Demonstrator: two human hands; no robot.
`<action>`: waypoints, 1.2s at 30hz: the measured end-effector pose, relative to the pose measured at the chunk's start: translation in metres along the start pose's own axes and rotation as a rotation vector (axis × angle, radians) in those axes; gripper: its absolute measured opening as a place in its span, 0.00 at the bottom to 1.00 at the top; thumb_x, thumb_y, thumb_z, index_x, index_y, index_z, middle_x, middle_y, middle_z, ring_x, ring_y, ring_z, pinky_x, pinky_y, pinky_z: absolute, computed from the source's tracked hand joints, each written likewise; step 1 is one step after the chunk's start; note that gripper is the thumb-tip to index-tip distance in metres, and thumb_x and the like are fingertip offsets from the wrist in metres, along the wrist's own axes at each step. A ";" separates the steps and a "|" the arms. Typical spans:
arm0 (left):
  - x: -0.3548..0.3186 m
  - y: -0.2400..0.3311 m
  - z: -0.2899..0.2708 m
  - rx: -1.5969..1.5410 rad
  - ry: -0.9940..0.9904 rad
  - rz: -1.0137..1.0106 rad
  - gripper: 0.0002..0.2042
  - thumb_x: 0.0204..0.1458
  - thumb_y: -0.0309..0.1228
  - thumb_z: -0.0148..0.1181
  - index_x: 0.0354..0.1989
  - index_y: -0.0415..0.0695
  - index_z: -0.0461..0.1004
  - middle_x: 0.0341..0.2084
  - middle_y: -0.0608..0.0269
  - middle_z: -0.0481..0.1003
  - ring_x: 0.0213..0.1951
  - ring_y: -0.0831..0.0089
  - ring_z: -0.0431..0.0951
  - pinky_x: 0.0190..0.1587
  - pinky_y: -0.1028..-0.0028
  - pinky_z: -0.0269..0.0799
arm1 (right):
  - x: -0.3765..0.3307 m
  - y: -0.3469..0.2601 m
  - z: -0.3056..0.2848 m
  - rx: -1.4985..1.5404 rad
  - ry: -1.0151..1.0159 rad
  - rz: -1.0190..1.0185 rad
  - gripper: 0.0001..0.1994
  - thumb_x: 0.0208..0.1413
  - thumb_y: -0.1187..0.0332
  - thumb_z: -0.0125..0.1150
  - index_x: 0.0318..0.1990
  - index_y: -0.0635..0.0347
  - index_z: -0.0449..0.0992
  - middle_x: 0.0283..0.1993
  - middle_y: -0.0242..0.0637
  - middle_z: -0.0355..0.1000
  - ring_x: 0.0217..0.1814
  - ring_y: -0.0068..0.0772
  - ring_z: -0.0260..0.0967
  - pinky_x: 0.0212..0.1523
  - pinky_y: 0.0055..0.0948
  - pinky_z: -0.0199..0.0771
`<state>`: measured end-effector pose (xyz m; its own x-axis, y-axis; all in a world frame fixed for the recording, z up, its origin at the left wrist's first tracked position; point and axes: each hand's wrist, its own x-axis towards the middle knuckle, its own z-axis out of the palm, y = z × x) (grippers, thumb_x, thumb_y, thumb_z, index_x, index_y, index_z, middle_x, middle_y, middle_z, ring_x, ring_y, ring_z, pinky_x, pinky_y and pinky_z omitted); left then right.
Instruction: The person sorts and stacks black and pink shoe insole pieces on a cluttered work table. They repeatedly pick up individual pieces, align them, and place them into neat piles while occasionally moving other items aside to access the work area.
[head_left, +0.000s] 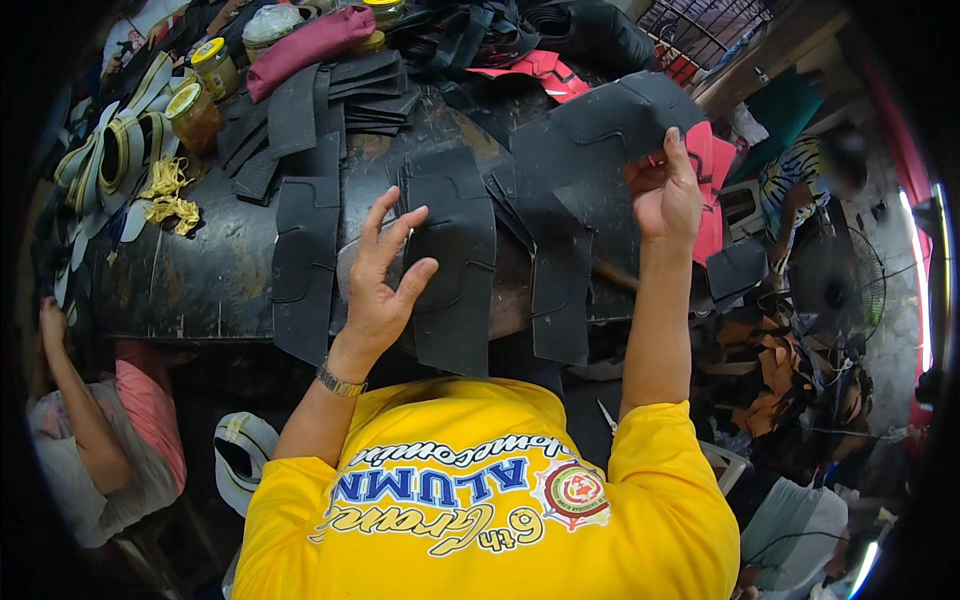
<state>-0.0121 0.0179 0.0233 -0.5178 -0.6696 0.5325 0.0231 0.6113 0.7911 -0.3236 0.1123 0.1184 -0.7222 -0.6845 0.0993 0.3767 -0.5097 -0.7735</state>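
Observation:
My left hand (pixel 382 268) is raised over the dark worktable (pixel 200 290) with its fingers spread and nothing in them. Below it lie black leather-like panels with curved stitched or raised lines: one panel (pixel 305 260) to its left and a wider panel (pixel 455 270) to its right. Farther right, another black panel (pixel 562 290) hangs over the near edge. My right hand (pixel 668 195) has its thumb and fingers at the edge of a large curved black panel (pixel 600 115), seemingly gripping it. Some of those fingers are hidden. Red panels (pixel 712 180) show just beyond that hand.
Stacked dark strips (pixel 365 95), a maroon roll (pixel 310 50), jars with yellow lids (pixel 192 115) and yellow bands (pixel 172 195) crowd the far left. White-and-black straps (pixel 120 150) lie beyond. One person's arm (pixel 85 410) is at left, another person (pixel 795 185) at right by a fan (pixel 835 275).

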 end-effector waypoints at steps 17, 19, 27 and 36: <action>0.095 0.013 -0.020 -0.448 -0.241 -0.198 0.17 0.66 0.38 0.52 0.57 0.44 0.77 0.53 0.57 0.77 0.55 0.68 0.77 0.59 0.73 0.71 | -0.055 0.059 0.013 0.149 -0.109 0.357 0.12 0.67 0.64 0.55 0.50 0.61 0.76 0.46 0.40 0.78 0.51 0.39 0.77 0.51 0.47 0.80; 0.096 0.014 -0.017 -0.441 -0.279 -0.259 0.18 0.65 0.38 0.56 0.59 0.43 0.75 0.51 0.58 0.79 0.50 0.70 0.79 0.55 0.75 0.74 | -0.062 0.059 0.020 0.155 -0.139 0.373 0.12 0.66 0.64 0.55 0.50 0.60 0.76 0.46 0.39 0.79 0.50 0.37 0.77 0.50 0.43 0.80; 0.079 0.040 0.005 -0.346 -0.325 -0.202 0.21 0.57 0.29 0.64 0.60 0.40 0.73 0.33 0.68 0.75 0.36 0.82 0.74 0.43 0.81 0.72 | -0.099 0.047 0.028 -0.153 -0.114 0.275 0.05 0.64 0.61 0.61 0.40 0.48 0.77 0.32 0.19 0.74 0.27 0.08 0.66 0.25 0.14 0.64; 0.064 0.078 0.046 -0.447 -0.370 -0.021 0.19 0.57 0.22 0.61 0.59 0.44 0.75 0.40 0.66 0.74 0.42 0.78 0.75 0.46 0.80 0.72 | -0.121 -0.005 -0.002 -0.076 -0.273 -0.315 0.27 0.61 0.79 0.57 0.68 0.59 0.62 0.50 0.32 0.74 0.44 0.19 0.71 0.47 0.20 0.73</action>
<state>-0.0831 0.0418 0.1051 -0.7848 -0.4385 0.4379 0.3265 0.3080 0.8936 -0.2389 0.1985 0.1090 -0.6111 -0.6196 0.4926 0.1107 -0.6830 -0.7220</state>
